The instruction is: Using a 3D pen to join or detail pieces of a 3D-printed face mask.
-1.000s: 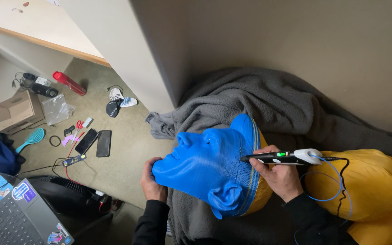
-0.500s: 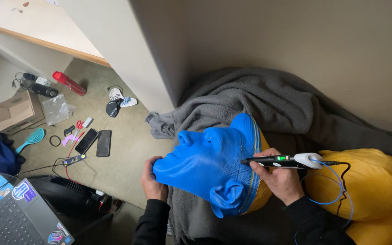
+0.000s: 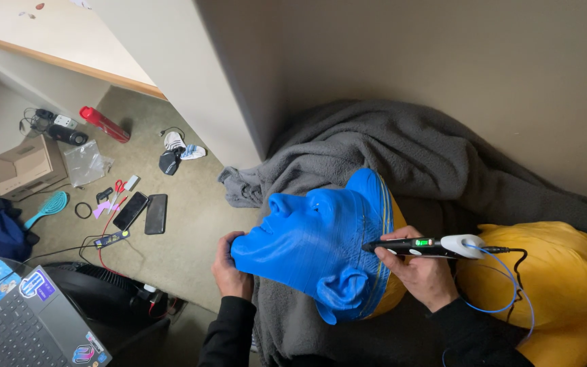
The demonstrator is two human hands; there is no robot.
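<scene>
A large blue plastic head model (image 3: 321, 241), face turned to the left, lies on my lap over a grey blanket (image 3: 402, 156). My left hand (image 3: 231, 268) grips its neck end at the lower left. My right hand (image 3: 421, 272) holds a black pen-shaped tool (image 3: 424, 246) with a green light and a white rear end. The tool's tip touches the back edge of the head, where a yellow part shows. A blue strand and a black cable trail from the tool's rear.
A yellow cushion (image 3: 552, 278) lies at my right. On the carpet to the left are two phones (image 3: 145, 212), a red bottle (image 3: 104, 124), a cardboard box (image 3: 27, 165), a teal hairbrush (image 3: 47, 207), scissors and cables. A laptop (image 3: 22, 323) sits at bottom left.
My right hand and the pen tool have drifted slightly lower along the back edge of the blue head. My left hand keeps its grip.
</scene>
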